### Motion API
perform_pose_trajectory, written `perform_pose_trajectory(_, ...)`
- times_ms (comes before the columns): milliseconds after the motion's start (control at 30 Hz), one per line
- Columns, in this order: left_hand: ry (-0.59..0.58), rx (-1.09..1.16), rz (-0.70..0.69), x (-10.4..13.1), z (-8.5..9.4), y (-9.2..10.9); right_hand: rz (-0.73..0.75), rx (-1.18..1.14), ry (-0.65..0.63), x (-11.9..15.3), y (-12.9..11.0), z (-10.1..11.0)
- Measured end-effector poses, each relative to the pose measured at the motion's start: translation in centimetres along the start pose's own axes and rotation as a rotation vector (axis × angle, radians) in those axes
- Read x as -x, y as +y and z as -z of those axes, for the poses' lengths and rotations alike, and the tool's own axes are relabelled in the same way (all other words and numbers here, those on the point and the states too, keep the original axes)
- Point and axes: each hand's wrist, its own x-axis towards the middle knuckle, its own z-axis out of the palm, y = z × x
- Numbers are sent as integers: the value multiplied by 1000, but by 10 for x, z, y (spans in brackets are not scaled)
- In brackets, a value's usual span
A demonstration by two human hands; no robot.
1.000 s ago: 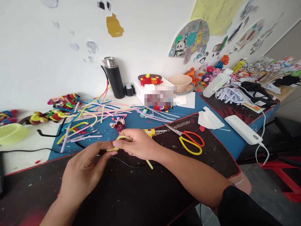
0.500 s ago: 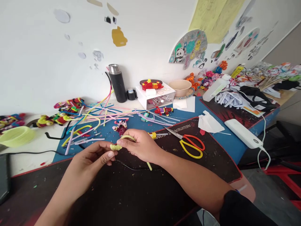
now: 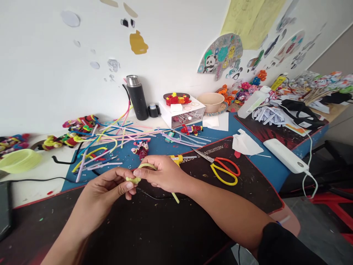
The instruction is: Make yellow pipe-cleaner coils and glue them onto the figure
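A pale yellow-green pipe cleaner (image 3: 133, 180) is coiled into a small bunch at one end. My left hand (image 3: 113, 187) pinches that coil between thumb and fingertips. Fingers of my right hand (image 3: 160, 173) are closed on the same pipe cleaner beside the coil. Part of its length loops over the right fingers, and its loose tail sticks out below the palm. Just beyond my hands lies a small dark-red pipe-cleaner figure (image 3: 142, 149). A yellow glue gun (image 3: 176, 159) is partly hidden behind my right hand.
Scissors (image 3: 224, 171) with red and yellow handles lie right of my right forearm. Loose pipe cleaners (image 3: 121, 134) spread across the blue mat. Behind them stand a black thermos (image 3: 137, 99), a white drawer box (image 3: 182, 114) and a beige bowl (image 3: 211, 102). A white power strip (image 3: 285, 156) sits at right.
Both hands have shifted slightly downward with the pipe cleaner. The right fingers have moved closer to the left, covering more of the coil. Other things stay put.
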Motion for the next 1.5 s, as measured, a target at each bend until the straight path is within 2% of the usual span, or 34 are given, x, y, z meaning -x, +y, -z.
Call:
perform_pose_trajectory(200,-19,-16,18,1,-4,6,-24,-31,-65,-1,4,2)
perform_pose_trajectory(333,35,-35,23,-3,-7,10,-21,-95,-54,-2,-3,2)
perform_pose_trajectory(500,112,-2,14,-3,0,4,12,-191,-49,-5,-13,3)
perform_pose_trajectory(600,220,40,-23,-5,7,-3,48,-237,3,-7,-14,6)
perform_pose_trajectory(800,545,172,-179,-11,12,-9,42,-309,72,-8,-16,9)
perform_pose_trajectory(867,588,210,-214,-10,12,-7,30,-340,91,-8,-13,9)
perform_pose_trajectory(967,533,201,-183,-6,8,-3,2,-322,77,-8,-7,8)
perform_pose_trajectory(1200,345,-54,-53,1,-5,3,-34,-295,13,-5,-5,3)
perform_pose_trajectory(1500,217,-165,-84,1,-9,-6,-49,-273,-44,-5,-5,-1)
